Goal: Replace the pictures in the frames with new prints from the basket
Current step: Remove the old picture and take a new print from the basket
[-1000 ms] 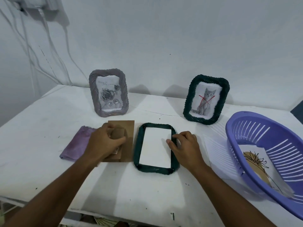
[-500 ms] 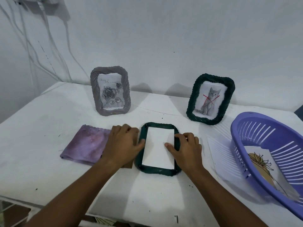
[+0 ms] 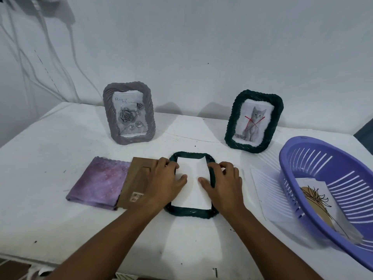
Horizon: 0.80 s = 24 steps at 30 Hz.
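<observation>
A dark green frame (image 3: 189, 211) lies face down on the table, with a white print (image 3: 192, 190) lying blank side up in its opening. My left hand (image 3: 163, 182) rests on the frame's left edge, thumb on the print. My right hand (image 3: 224, 183) lies on the right edge, thumb also pressing the print. Neither hand grips anything. The brown backing board (image 3: 134, 178) lies left of the frame, partly under my left hand. A grey frame with a rose picture (image 3: 129, 113) and a green frame with a cat picture (image 3: 254, 121) stand at the back.
A purple basket (image 3: 298, 158) at the right holds a print with a plant drawing (image 3: 315, 197). A white sheet (image 3: 266, 190) lies beside it. A folded purple cloth (image 3: 99, 182) lies at the left. Cables hang on the wall at the left.
My left hand left the backing board's stand and moved right onto the frame's left edge. Both thumbs now press on the white print. The view has moved closer.
</observation>
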Each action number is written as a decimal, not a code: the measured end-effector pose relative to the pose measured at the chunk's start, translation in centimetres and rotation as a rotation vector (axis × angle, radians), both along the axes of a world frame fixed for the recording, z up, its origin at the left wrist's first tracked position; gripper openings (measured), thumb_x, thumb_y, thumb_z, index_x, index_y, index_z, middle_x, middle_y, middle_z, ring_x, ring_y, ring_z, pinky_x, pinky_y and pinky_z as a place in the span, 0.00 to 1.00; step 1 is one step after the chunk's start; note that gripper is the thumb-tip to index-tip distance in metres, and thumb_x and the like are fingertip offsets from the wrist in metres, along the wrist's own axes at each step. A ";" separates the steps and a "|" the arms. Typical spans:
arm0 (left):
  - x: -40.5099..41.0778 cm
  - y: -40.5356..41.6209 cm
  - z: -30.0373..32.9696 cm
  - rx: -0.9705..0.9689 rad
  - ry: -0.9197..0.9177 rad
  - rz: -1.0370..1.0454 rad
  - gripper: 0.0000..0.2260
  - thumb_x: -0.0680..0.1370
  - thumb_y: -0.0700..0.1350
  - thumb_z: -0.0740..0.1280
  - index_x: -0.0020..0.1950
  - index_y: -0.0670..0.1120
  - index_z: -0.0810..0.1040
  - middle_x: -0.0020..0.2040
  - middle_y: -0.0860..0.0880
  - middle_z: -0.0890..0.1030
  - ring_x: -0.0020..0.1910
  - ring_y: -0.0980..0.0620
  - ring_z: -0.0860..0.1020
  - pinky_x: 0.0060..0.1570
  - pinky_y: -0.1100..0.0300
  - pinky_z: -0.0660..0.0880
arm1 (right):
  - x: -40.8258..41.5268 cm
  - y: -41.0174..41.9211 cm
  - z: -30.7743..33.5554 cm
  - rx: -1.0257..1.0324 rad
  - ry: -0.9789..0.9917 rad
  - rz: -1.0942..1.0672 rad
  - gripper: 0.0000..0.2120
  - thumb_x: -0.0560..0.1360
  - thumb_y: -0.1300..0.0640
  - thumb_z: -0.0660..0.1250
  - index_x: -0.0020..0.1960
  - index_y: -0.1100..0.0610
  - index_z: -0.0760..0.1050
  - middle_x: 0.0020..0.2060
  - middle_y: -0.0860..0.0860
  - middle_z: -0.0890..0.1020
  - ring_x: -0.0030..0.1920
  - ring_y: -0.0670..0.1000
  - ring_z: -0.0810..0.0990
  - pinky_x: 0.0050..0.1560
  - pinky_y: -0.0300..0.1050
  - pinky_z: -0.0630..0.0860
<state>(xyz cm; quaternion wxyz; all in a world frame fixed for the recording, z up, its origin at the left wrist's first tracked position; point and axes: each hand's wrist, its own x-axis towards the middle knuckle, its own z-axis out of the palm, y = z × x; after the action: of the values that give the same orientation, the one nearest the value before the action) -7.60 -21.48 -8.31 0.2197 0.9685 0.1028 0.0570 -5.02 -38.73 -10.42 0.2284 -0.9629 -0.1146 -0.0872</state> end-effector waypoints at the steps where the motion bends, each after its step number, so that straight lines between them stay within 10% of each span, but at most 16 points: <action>1: 0.0 0.0 -0.1 -0.011 0.000 -0.011 0.18 0.75 0.56 0.64 0.62 0.50 0.74 0.62 0.50 0.72 0.62 0.48 0.67 0.59 0.55 0.64 | 0.0 0.0 0.0 0.001 -0.015 0.015 0.21 0.75 0.43 0.65 0.65 0.49 0.70 0.61 0.52 0.70 0.60 0.54 0.67 0.56 0.49 0.66; 16: -0.2 -0.2 -0.9 0.038 -0.032 -0.016 0.17 0.76 0.56 0.63 0.61 0.51 0.74 0.61 0.51 0.74 0.63 0.49 0.68 0.60 0.54 0.61 | 0.4 0.0 -0.2 -0.027 -0.059 0.160 0.25 0.74 0.41 0.51 0.65 0.51 0.70 0.55 0.48 0.79 0.54 0.53 0.70 0.48 0.48 0.67; 24: -0.6 -0.3 0.0 -0.079 -0.126 -0.010 0.16 0.75 0.54 0.67 0.60 0.51 0.76 0.59 0.52 0.76 0.61 0.50 0.70 0.56 0.59 0.63 | -0.2 0.1 0.9 0.182 -0.054 0.222 0.17 0.77 0.53 0.64 0.65 0.49 0.71 0.46 0.43 0.76 0.50 0.48 0.69 0.53 0.47 0.71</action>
<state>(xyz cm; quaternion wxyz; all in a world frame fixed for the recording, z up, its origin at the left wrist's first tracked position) -8.20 -21.80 -8.26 0.2639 0.9541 0.0862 0.1127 -5.26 -38.61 -9.56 0.3197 -0.9169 -0.2182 -0.0975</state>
